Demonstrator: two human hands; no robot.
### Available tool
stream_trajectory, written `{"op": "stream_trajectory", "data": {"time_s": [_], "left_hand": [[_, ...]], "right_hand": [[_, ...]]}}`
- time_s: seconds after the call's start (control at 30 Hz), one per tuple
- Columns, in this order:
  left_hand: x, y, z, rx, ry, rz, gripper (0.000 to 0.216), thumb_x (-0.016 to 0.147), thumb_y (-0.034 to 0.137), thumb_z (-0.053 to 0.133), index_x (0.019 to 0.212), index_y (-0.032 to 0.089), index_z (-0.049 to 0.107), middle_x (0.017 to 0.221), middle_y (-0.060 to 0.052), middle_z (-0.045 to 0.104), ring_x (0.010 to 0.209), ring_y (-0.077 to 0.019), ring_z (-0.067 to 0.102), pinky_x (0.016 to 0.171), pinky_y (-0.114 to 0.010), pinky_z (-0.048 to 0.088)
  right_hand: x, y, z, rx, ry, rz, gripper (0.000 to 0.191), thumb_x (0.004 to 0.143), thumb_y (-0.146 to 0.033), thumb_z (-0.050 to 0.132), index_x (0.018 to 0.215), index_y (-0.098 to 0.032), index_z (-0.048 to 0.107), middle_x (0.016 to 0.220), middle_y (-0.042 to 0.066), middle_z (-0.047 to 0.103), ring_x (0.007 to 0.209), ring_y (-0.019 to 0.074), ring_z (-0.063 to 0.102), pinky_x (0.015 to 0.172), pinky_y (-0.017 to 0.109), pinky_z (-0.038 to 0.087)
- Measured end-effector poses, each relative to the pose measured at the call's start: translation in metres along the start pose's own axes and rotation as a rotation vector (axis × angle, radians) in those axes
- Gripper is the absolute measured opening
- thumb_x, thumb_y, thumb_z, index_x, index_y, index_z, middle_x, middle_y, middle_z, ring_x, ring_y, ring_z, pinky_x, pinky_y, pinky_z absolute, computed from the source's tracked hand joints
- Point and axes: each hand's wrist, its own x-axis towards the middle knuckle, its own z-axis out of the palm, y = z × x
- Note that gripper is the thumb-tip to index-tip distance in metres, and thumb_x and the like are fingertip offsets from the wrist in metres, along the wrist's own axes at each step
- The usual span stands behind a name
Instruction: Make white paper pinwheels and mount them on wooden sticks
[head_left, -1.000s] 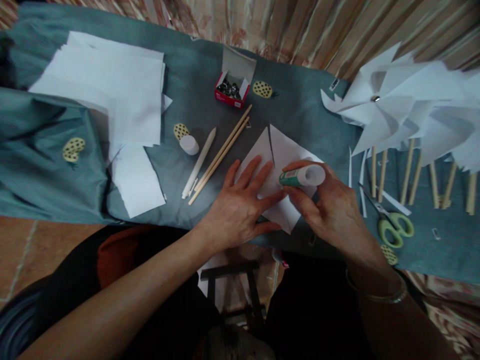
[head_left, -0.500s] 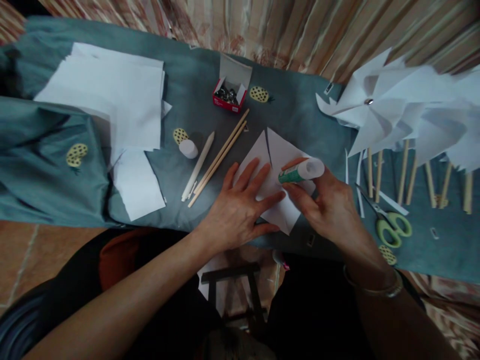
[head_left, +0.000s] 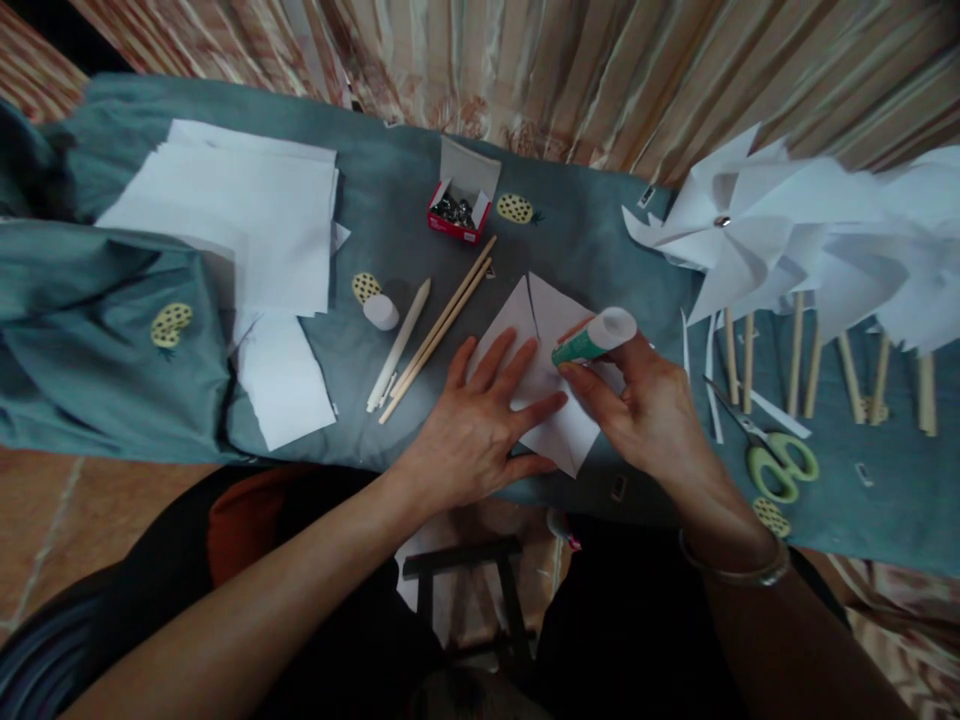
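A white paper square (head_left: pixel 559 300), slit inward from its corners, lies on the cloth in front of me. My left hand (head_left: pixel 484 430) rests flat on its left side, fingers spread. In my right hand (head_left: pixel 645 400) is a green and white glue stick (head_left: pixel 592 335), tilted with its lower end at the paper near the middle; the contact point is partly hidden by my fingers. A white cap (head_left: pixel 381 312) sits left of the paper, beside a pale pointed pen (head_left: pixel 401 340) and two thin wooden sticks (head_left: pixel 446 325).
A red box (head_left: pixel 459 210) of metal fasteners stands open at the back. White paper sheets (head_left: pixel 277 220) are stacked at left. On the right are several paper pinwheels (head_left: pixel 750 220) on sticks, narrow paper strips (head_left: pixel 711 380) and green-handled scissors (head_left: pixel 780 465). The table's near edge borders my lap.
The glue stick and my right hand have shifted slightly left and down toward the paper's middle. My left hand stays pressed on the paper. The whole view has tilted slightly.
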Motion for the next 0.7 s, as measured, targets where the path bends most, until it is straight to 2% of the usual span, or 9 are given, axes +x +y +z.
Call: {"op": "stream_trajectory", "data": {"time_s": [0.33,0.7], "left_hand": [[-0.0002,-0.0002,0.0004,0.001,0.005,0.005,0.067,0.080,0.067,0.052,0.136,0.031,0.049,0.154,-0.013,0.031,0.143,-0.0389,0.023,0.111,-0.064,0.018],[-0.0004,-0.0005,0.0009,0.006,0.018,0.009,0.065,0.081,0.067,0.050,0.135,0.031,0.049,0.155,-0.013,0.031,0.143,-0.0390,0.023,0.111,-0.064,0.018]], "right_hand": [[0.0032,-0.0014,0.0027,0.003,-0.002,-0.013,0.022,0.089,-0.040,0.055,0.102,-0.022,0.056,0.093,0.008,0.067,0.084,0.0243,0.066,0.071,0.041,0.054],[0.0058,-0.0021,0.0052,-0.018,0.028,-0.057,0.018,0.087,-0.033,0.058,0.101,-0.022,0.055,0.090,0.006,0.066,0.083,0.0213,0.066,0.074,0.037,0.054]]}}
